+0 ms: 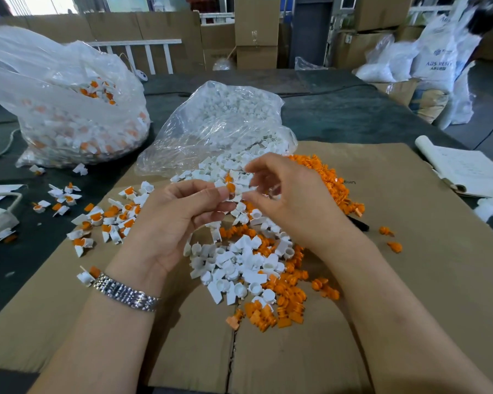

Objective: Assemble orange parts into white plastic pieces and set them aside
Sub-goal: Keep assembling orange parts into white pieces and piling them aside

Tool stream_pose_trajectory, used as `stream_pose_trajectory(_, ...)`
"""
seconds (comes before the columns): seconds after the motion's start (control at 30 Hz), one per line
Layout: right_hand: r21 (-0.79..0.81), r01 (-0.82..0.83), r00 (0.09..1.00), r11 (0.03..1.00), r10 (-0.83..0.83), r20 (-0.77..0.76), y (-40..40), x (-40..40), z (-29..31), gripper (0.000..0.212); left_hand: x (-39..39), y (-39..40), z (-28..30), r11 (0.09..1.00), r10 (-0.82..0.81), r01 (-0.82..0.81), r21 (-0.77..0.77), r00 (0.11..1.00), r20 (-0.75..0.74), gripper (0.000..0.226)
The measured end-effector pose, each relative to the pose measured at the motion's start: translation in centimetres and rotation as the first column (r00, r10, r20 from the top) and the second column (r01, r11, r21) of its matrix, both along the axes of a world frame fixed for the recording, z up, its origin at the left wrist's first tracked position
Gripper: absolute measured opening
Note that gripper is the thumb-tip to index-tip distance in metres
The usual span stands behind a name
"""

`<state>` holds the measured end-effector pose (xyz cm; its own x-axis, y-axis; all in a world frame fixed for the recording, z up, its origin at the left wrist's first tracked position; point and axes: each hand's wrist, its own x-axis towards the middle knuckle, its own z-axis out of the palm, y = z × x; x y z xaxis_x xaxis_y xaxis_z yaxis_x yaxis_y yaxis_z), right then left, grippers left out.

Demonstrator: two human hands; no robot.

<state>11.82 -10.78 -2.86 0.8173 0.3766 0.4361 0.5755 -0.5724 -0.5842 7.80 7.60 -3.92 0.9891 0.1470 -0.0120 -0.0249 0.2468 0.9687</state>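
My left hand [180, 217] pinches a white plastic piece with an orange part [230, 188] seated in it, held above the heap. My right hand [285, 191] hovers just right of it, fingers curled, touching the piece's right edge; whether it holds anything itself is hidden. Below both hands lies a heap of loose white pieces [239, 268] mixed with orange parts [285, 302]. More orange parts [330, 180] spread behind my right hand. Finished white-and-orange pieces [108, 220] lie scattered to the left on the cardboard sheet [382, 280].
A clear bag of white pieces [225, 120] lies open behind the heap. A larger bag of assembled pieces [77, 118] stands at back left. Papers [464, 169] lie at right, a cord and white object at far left. Cardboard boxes and sacks stand behind the dark table [353, 109].
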Motion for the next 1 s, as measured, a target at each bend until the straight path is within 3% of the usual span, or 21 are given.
stream_pose_trajectory(0.1, -0.285, 0.312, 0.937, 0.906, -0.343, -0.065, -1.9, 1.1, -0.3, 0.048, 0.1, 0.1, 0.0, 0.999, -0.006, 0.005, -0.047, 1.0, -0.023, 0.015)
stream_pose_trajectory(0.2, -0.606, 0.305, 0.851, 0.734, -0.496, -0.172, -2.7, 1.3, -0.8, 0.073, 0.2, 0.2, -0.1, 0.999, -0.022, 0.021, -0.024, 0.999, -0.031, 0.013)
stream_pose_trajectory(0.27, -0.662, 0.291, 0.849, 0.691, -0.505, -0.154, -2.4, 1.2, -1.3, 0.072, 0.2, 0.2, -0.2, 0.999, -0.05, 0.049, -0.018, 0.998, -0.031, 0.012)
stream_pose_trajectory(0.43, -0.582, 0.316, 0.864, 0.749, -0.481, -0.15, -2.3, 1.4, -1.3, 0.042, 0.2, 0.2, -0.2, 0.995, -0.096, 0.096, -0.003, 0.995, -0.033, 0.005)
stream_pose_trajectory(0.57, -0.308, 0.251, 0.882, 0.918, -0.348, -0.318, -2.8, 1.3, -0.1, 0.028, 0.3, 0.3, -0.2, 0.997, -0.068, 0.066, -0.031, 0.997, -0.041, 0.009)
stream_pose_trajectory(0.67, -0.187, 0.157, 0.902, 0.97, -0.218, -0.374, -3.2, 0.6, 1.4, 0.023, 0.3, 0.3, -0.2, 0.997, -0.045, 0.044, -0.063, 0.999, -0.019, 0.016)
stream_pose_trajectory(0.8, -0.124, -0.101, 0.826, 0.987, 0.014, -0.564, -3.0, -0.8, 2.7, 0.024, 0.4, 0.4, -0.2, 0.997, -0.022, 0.025, -0.08, 0.999, 0.033, 0.019)
stream_pose_trajectory(1.0, -0.151, -0.184, 0.837, 0.971, 0.075, -0.543, -2.2, -1.9, 3.2, 0.031, 0.5, 0.2, -0.3, 0.999, 0.005, -0.003, -0.052, 0.999, 0.045, 0.015)
